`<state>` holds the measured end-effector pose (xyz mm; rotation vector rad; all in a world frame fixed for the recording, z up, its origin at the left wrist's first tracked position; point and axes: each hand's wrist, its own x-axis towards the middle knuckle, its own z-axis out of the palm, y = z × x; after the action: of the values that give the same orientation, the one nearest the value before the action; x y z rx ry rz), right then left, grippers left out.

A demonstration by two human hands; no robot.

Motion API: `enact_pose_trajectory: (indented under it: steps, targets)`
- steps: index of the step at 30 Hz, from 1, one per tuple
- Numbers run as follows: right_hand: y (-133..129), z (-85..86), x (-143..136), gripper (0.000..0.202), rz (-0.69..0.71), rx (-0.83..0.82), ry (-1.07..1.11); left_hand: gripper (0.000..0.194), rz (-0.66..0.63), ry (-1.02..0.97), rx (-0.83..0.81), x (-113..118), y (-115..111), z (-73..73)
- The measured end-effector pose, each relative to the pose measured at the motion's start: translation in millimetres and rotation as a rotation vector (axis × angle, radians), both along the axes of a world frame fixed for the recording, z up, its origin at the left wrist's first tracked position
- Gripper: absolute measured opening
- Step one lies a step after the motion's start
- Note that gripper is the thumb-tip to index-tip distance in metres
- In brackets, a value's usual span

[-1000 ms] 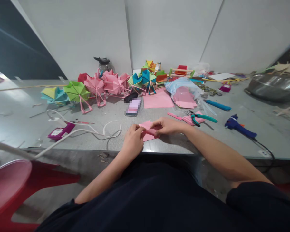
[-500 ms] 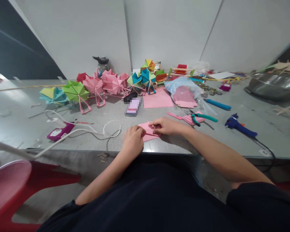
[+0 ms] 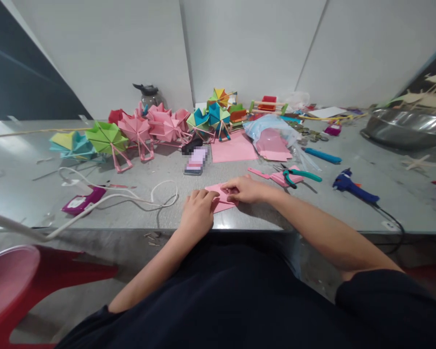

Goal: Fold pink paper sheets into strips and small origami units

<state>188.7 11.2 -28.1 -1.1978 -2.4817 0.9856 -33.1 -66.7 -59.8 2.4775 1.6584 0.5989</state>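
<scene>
A small sheet of pink paper (image 3: 221, 205) lies at the table's front edge, with a fold raised across it. My left hand (image 3: 199, 208) grips its left side, fingers curled at the fold. From the right, my right hand (image 3: 244, 189) pinches the same fold between thumb and fingers. Right of the hands, pliers with teal handles (image 3: 294, 176) rest on folded pink paper pieces (image 3: 279, 179). A phone (image 3: 196, 161) lies beyond my left hand, next to a larger pink sheet (image 3: 232, 148).
Folded paper wheels (image 3: 136, 128) in several colours line the back. A blue glue gun (image 3: 354, 186) and a metal basin (image 3: 407, 128) are at the right. A white cable (image 3: 131, 196) loops past a purple packet (image 3: 83, 201); a red stool (image 3: 12, 276) stands lower left.
The whole view has shifted slightly, so things appear a little further left. Both hands keep nearly the same hold on the pink paper.
</scene>
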Motion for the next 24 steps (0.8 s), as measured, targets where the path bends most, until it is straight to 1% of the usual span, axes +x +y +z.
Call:
enact_pose_trajectory:
  steps: [2, 5, 11, 15, 19, 22, 24]
  targets:
    - [-1, -0.6, -1, 0.019, -0.025, 0.036, -0.044, 0.038, -0.019, 0.023, -0.011, 1, 0, 1.5]
    - [-3, -0.7, 0, 0.026, -0.060, 0.076, -0.094, 0.035, -0.026, 0.034, -0.007, 1, -1, 1.7]
    - [-3, -1.9, 4, 0.045, -0.082, 0.035, -0.050, 0.039, -0.043, 0.087, 0.016, 1, -2, 2.0]
    - [-2, -4.4, 3, 0.043, -0.088, 0.081, -0.097, 0.033, -0.054, 0.144, 0.018, 3, -5, 4.9]
    - [-3, -3.5, 3, 0.044, -0.092, 0.134, -0.155, 0.035, -0.077, 0.197, 0.011, 1, -9, 10.2]
    - [-4, -0.6, 8, 0.049, -0.044, 0.135, -0.162, 0.043, -0.120, 0.224, -0.014, -2, -11, 14.6]
    - [-4, 1.1, 11, 0.051, -0.016, 0.123, -0.165, 0.049, -0.141, 0.241, 0.003, -2, -12, 16.8]
